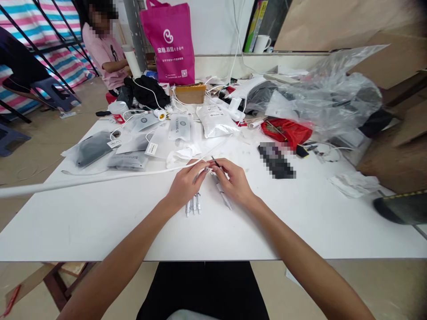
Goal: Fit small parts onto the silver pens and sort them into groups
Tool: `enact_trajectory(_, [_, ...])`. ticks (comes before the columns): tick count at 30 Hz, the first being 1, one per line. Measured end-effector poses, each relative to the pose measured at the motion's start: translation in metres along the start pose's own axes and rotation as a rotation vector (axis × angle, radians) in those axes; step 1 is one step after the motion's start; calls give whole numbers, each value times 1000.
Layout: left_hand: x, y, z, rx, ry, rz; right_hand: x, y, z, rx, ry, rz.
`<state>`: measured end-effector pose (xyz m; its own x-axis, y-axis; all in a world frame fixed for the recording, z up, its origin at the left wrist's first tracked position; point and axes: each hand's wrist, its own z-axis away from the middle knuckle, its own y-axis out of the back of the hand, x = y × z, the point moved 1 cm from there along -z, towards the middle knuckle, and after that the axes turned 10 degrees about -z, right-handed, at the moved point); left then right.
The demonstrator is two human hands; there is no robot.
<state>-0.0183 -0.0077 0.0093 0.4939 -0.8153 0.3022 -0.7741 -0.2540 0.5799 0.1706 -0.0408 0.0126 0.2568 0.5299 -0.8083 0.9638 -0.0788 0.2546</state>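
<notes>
My left hand [187,181] is closed in a pinch, with a small silvery piece [207,169] at its fingertips, too small to make out fully. Close beside it, my right hand [234,180] pinches a slim dark rod [214,160] that looks like part of a pen. The fingertips of both hands nearly meet over the white table. Several white-and-clear pens [193,206] lie side by side below my left hand. Another pen [224,196] lies slanted under my right hand, its upper end partly hidden by the fingers.
Plastic-bagged dark items [95,149] and a white packet [216,121] lie beyond my hands. A white cable [100,178] crosses at left. To the right are a blurred dark phone-like object [276,161], a red bag [287,132] and crumpled tissue [354,183]. Another person [105,58] sits far left.
</notes>
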Motion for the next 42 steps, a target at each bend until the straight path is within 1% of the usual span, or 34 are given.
enact_trajectory(2, [1,0,0,27,11,-2,1,1,-1,-16,40,29])
enact_trajectory(5, [3,3,-2,34,68,33,3,5,-2,-38,144,81])
enact_trajectory(7, [4,6,-4,35,138,62,5,8,-3,-43,200,121])
enact_trajectory(9, [4,8,-7,44,238,111,8,13,-3,-46,232,176])
enact_trajectory(12, [4,10,-9,47,387,238,17,20,-3,-61,254,332])
enact_trajectory(15, [1,10,-9,6,454,318,24,24,-3,-70,266,475])
enact_trajectory(18, [-2,8,-8,-30,439,318,27,26,-3,-87,250,515])
enact_trajectory(22, [-4,7,-7,-14,368,297,27,25,-3,-92,225,515])
enact_trajectory(25, [-2,7,-7,-25,330,266,28,25,-3,-84,225,521])
enact_trajectory(31, [0,7,-5,-92,313,234,30,24,-2,-82,271,556])
enact_trajectory(36, [-1,8,-6,-79,297,205,30,23,-2,-88,283,584])
enact_trajectory(39, [-1,7,-6,-79,283,193,30,23,-2,-114,262,608])
enact_trajectory(42, [-2,5,-5,-110,249,204,29,22,-1,-160,260,654])
